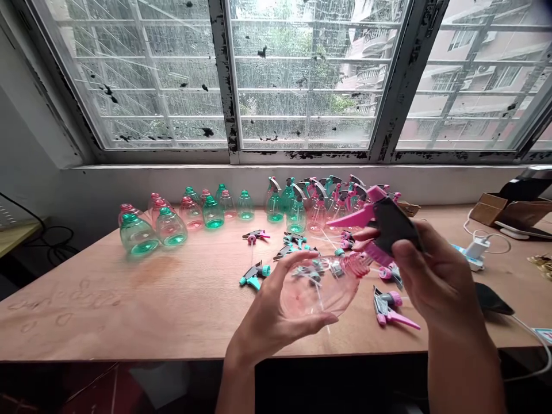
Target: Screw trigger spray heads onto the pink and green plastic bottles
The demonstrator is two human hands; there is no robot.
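Observation:
My left hand (276,316) is wrapped round a clear pink bottle (317,293), held tilted on its side above the table with its neck to the right. In my right hand (440,270) is a pink and black trigger sprayer (394,221), its pink collar at the bottle's mouth. Whether the threads are engaged I cannot tell. Below the hands lie loose sprayer heads: a teal and grey one (255,275), a pink and grey one (390,307) and several more around the bottle.
Several capless green and pink bottles (175,230) stand at the left back. Bottles with sprayers fitted (297,210) crowd the centre back. On the right are a white charger (478,247), a dark phone-like slab (494,299) with a cable, and a cardboard box (494,210). The wooden table (129,310) ends below my hands.

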